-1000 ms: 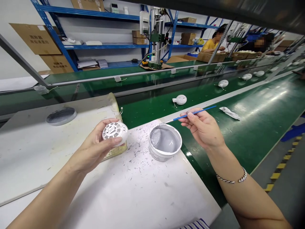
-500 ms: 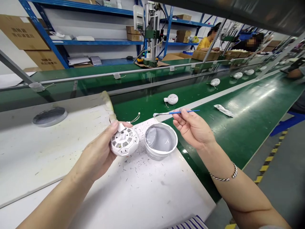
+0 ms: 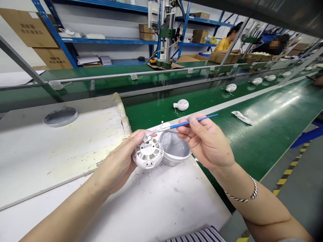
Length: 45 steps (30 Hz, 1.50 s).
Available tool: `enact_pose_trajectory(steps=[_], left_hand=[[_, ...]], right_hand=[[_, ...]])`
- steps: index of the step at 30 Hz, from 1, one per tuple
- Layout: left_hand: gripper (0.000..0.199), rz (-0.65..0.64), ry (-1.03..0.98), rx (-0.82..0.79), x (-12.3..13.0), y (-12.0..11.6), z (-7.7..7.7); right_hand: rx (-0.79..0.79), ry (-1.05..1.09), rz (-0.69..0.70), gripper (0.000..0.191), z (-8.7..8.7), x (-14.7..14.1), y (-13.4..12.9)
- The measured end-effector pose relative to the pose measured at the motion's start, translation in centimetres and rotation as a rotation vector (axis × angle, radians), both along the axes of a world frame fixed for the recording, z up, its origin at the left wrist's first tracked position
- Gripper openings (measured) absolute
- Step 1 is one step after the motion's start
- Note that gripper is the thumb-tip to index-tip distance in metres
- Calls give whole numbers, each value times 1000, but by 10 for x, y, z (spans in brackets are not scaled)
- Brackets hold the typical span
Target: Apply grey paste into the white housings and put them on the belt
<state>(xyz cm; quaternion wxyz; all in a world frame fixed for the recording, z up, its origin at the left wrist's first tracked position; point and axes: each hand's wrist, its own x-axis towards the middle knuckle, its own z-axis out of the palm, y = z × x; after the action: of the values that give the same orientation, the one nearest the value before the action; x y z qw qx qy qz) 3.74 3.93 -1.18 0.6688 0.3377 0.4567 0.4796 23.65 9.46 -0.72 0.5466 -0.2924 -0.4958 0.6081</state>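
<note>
My left hand [image 3: 118,164] grips a round white plastic device [image 3: 148,154] by its rim, with its ribbed, slotted face turned up. My right hand [image 3: 208,143] pinches a thin blue-handled brush [image 3: 194,120] between thumb and fingers. The brush's grey-coated tip reaches the device's upper edge, at a small raised tab. Just behind the device stands a white tub of grey paste [image 3: 174,149], partly hidden by both hands. The device overlaps the tub in view, so I cannot tell if they touch.
The hands are over a scuffed white work board [image 3: 161,205]. A grey-smeared round lid [image 3: 61,116] lies on a second board to the left. Green conveyor belts [image 3: 272,134] carry several white devices and a foil sachet [image 3: 241,117]. Two people sit far to the right.
My left hand has brought the device rightward, in front of the tub, and its ribbed face now shows. My right hand has moved left, bringing the brush tip from above the tub to the device.
</note>
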Motion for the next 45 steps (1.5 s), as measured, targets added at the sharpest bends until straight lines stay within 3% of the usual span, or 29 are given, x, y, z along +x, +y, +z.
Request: enact_pose_trajectory(steps=[6,10,16,22,26,29,33,39,45], left_hand=[[35,44,34,28,-5,2,3],[29,13,16,67,-5,1,4],[31,-56,41,57,-6,0,4],[31,-111,48,72,-6,0,5],[28,-96,56,103,-8,0,2],[29,-64,181,183,-10,0,-2],[35,-37,328,279,-12,-2,-6],[29,-31,362,290,-13,-3,-9],[24,55,431,428,-13,-5,-15]], right_hand=[[287,-87,-128,4,-8,2,-12],[440,-198,-220,7,-9,3,-19],[562,-218,-171,15,-10,8,-18],[561,-205,-149,12,-8,15,-14],[589,-176,-355,3,-2,24,-9],[671,-105,-542,6,0,28,-4],[792,-120,-651,8,-3,28,0],[1039,-162,-564,20,-6,30,1],[1050,-157,-575,22,-4,31,1]])
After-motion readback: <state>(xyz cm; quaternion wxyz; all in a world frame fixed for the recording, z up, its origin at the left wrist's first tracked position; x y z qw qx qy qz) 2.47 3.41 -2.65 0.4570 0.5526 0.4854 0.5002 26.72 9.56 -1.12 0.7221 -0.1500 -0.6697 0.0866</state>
